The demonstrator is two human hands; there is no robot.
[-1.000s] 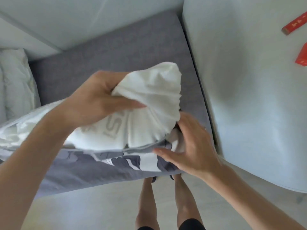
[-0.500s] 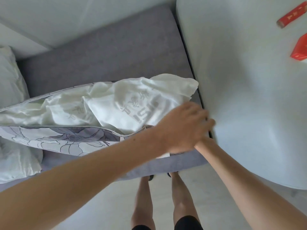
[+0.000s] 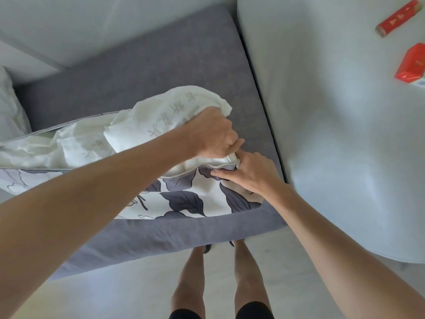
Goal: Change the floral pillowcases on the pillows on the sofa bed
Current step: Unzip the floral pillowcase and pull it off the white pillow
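- Head view: a white fabric pillow (image 3: 165, 125) printed with pale grey characters (too faint and creased to read) lies lengthwise across the grey upholstered sofa bed (image 3: 161, 72), its right end sticking out of the open mouth of a white pillowcase with dark grey leaf and flower prints (image 3: 195, 199).
- The left hand (image 3: 215, 134) reaches across from the left and grips the protruding corner of the pillow, fingers curled tightly into the white cloth.
- The right hand (image 3: 248, 173) is just beside and below it, the two hands touching; its thumb and fingers pinch the piped edge of the floral pillowcase opening at the sofa bed's right front corner.
- The pillowcase covers the lower, nearer side of the pillow and runs off the left edge of the frame; the upper side of the pillow is bare.
- A second plain white pillow (image 3: 9, 107) sits at the far left of the sofa bed, well apart from the hands.
- To the right stands a pale grey rounded surface (image 3: 322, 134) carrying a long red box with gold lettering (image 3: 396, 17) (the writing is not legible) and a smaller red carton (image 3: 411, 64) near it.
- Below, the person's bare legs (image 3: 218, 279) stand on a pale floor (image 3: 115, 295) against the sofa bed's front edge.
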